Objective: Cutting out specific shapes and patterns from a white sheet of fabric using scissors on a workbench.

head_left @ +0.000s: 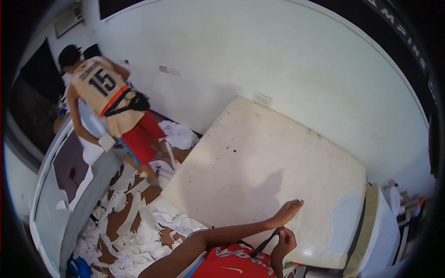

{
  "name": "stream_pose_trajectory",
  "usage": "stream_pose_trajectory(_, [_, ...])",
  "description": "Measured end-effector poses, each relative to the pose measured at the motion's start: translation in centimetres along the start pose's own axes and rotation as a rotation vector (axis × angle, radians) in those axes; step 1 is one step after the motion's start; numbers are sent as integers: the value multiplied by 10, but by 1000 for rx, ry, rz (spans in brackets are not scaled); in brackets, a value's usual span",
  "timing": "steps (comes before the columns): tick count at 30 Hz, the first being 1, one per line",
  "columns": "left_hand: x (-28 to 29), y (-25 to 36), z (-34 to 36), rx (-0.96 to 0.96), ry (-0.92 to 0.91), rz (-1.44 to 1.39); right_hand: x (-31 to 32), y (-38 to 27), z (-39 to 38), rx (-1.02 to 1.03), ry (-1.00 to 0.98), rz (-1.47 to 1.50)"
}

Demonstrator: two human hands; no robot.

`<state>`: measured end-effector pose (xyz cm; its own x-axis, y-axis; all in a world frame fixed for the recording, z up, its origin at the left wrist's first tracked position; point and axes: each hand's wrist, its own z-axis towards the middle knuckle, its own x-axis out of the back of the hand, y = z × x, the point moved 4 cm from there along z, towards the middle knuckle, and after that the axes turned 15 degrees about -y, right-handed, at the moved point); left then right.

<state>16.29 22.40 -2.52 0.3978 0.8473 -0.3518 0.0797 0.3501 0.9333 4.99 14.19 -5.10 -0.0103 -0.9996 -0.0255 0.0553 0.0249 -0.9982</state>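
Black strap (264, 245) hung slantwise in front of the wearer's red top (232, 263), low in the view, its upper end just below the heel of the left hand (286, 214). Taking the strap as the centre of a clock, the right hand (286, 242) was at 3 o'clock, its fingers curled in and seeming to pinch that upper end (the fingertips were too small to make out fully). At 1 o'clock the left hand reached out with its fingers loosely extended and close together, over the near part of a large pale surface (222, 157).

Spreading from 11 o'clock round to 2, that surface bore small dark specks, with a bluish-white patch (344, 222) at its right end. Its far corner stood near a wall socket (263, 99) at 12 o'clock. A white panel (381, 234) was at 3 o'clock, beside the surface's right edge.

Torn white scraps (134, 236) littered the brown floor (121, 222) at 9 o'clock. Between 10 and 11, a co-worker (99, 88) in a cream sleeveless top and red shorts, back mostly turned, had one hand lowered at a white block (106, 142), beside a curved grey partition (104, 178).
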Motion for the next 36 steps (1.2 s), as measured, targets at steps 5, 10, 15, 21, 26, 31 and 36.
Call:
stream_pose_trajectory(5, [25,-97,5,-671,-42,750,-9,10,0,403,27,-364])
stream_pose_trajectory(10, [50,-2,3,-66,48,103,-48,10,17,269,-43,-118])
stream_pose_trajectory(15, [4,-14,-11,104,24,-66,-16,16,-14,28,63,-100])
stream_pose_trajectory(21, [104,-2,5,-64,203,465,-46,5,4,-325,-142,100])
stream_pose_trajectory(26, [100,26,31,-8,198,-277,-38,14,28,-333,-352,348])
stream_pose_trajectory(31, [115,26,64,-130,207,-372,-18,6,69,-187,-371,-1])
stream_pose_trajectory(36, [115,3,99,-138,249,-242,21,31,91,-405,-500,178])
